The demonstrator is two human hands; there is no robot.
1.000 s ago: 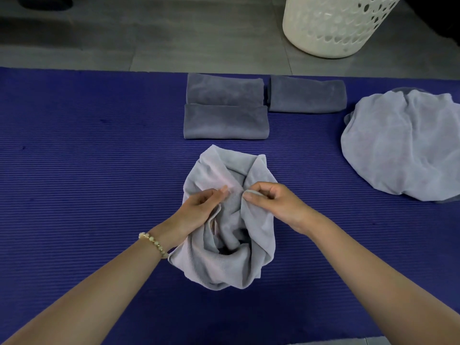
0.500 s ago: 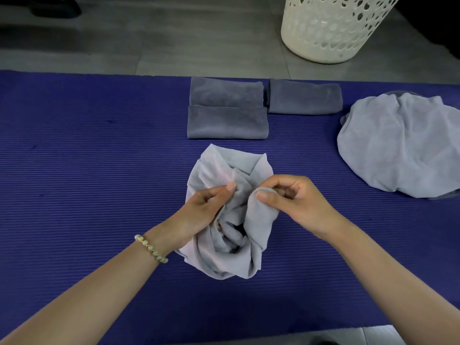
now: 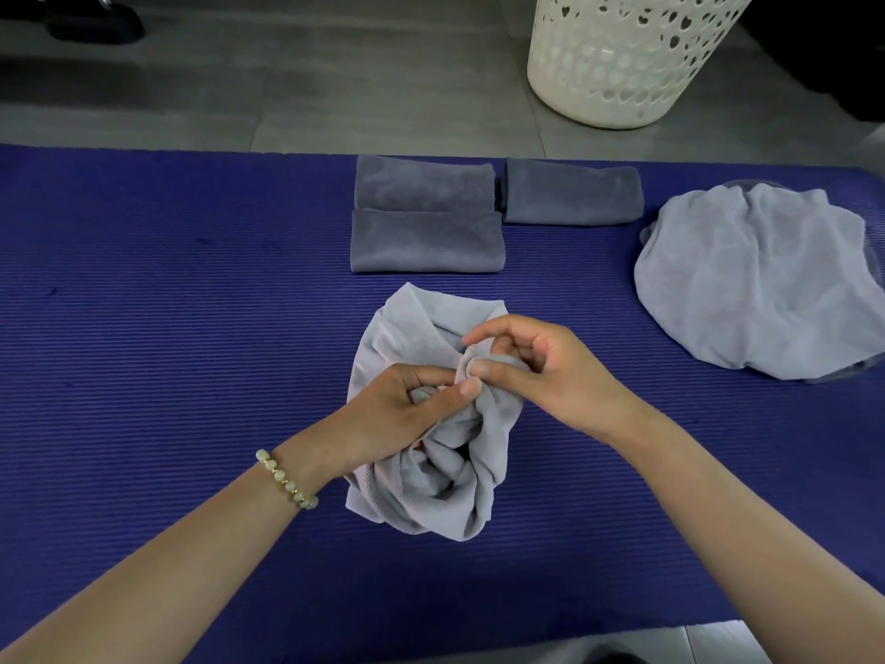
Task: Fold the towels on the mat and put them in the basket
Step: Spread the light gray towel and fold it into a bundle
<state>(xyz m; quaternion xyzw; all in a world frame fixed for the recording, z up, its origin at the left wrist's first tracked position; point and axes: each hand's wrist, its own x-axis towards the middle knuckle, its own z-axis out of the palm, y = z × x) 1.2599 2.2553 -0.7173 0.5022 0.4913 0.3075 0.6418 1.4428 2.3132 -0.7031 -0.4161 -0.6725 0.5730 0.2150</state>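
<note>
A crumpled light grey towel lies bunched in soft twisted folds near the middle of the dark blue ribbed mat, and both hands are working at its upper part. The left hand rests on the cloth with its fingers curled, pinching a small fold of the towel between the thumb and the fingertips. The right hand meets it from the other side, just beside it: thumb and forefinger pinch a rolled edge of the same towel, and the remaining fingers are bent loosely above it. A bracelet of pale beads with gold spacers circles the left wrist. Beyond the hands, toward the far edge of the mat, three folded dark grey towels lie flat: a near folded towel, a far folded towel touching it behind, and a third folded towel just beside these on the right. Well apart at the right edge of the mat sits a loose rounded heap of light grey towel, unfolded, with a darker cloth edge showing beneath it. A white perforated plastic basket stands upright on the grey tiled floor past the mat's far edge.
</note>
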